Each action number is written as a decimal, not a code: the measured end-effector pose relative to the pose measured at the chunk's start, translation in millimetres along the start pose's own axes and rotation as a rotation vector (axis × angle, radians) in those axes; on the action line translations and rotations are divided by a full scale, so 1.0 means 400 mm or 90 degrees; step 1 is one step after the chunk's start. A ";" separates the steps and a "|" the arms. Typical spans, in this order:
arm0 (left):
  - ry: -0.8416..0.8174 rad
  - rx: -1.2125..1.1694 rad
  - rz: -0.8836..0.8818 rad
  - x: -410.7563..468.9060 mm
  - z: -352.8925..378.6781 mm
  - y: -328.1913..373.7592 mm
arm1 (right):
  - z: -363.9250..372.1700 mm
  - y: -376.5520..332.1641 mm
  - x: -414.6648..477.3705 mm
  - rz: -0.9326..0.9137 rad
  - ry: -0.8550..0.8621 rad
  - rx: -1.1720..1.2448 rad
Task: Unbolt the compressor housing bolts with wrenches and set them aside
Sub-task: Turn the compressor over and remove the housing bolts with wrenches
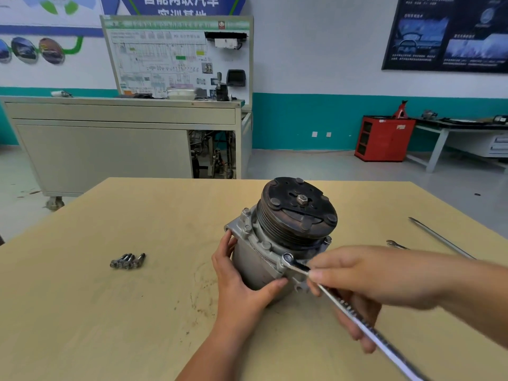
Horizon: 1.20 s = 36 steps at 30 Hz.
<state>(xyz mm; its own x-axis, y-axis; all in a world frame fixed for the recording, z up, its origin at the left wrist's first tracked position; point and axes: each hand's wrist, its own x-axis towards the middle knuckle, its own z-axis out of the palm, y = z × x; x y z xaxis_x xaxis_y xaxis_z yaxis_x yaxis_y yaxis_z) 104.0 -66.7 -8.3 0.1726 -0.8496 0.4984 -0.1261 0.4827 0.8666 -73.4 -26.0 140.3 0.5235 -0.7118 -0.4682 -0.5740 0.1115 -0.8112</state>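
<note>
A grey compressor (277,237) with a black pulley on top stands on the wooden table (137,312). My left hand (242,281) grips its housing from the left, thumb on the front. My right hand (365,281) holds a long shiny wrench (357,317) whose ring end sits on a bolt (286,258) at the near edge of the flange. More bolt heads show around the flange. Several removed bolts (127,261) lie together on the table to the left.
A second wrench (395,244) and a long thin rod (439,237) lie on the table at the right. Beyond the table stand a grey trainer bench (123,138), a red cabinet (384,138) and a workbench at the far right.
</note>
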 end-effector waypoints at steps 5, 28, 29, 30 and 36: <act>-0.005 -0.005 -0.009 -0.002 -0.001 0.002 | -0.078 0.011 0.007 -0.119 0.309 -0.419; 0.006 -0.001 -0.006 0.000 -0.002 0.000 | 0.054 0.004 0.008 -0.043 -0.042 0.260; 0.005 -0.001 -0.007 0.000 -0.003 0.001 | 0.038 0.000 0.006 -0.024 -0.048 0.211; 0.003 -0.001 -0.008 0.000 -0.003 0.002 | 0.018 -0.004 0.003 -0.010 -0.035 0.135; -0.004 -0.005 -0.013 -0.001 -0.005 -0.001 | -0.076 -0.013 -0.011 -0.098 0.290 -0.505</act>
<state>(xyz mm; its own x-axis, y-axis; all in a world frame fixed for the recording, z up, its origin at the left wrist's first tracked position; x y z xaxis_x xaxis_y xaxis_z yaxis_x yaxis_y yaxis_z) 106.0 -66.1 -8.8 0.1681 -0.8604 0.4811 -0.1155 0.4675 0.8764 -91.8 -44.5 157.3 0.4278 -0.9021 -0.0560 -0.8699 -0.3941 -0.2967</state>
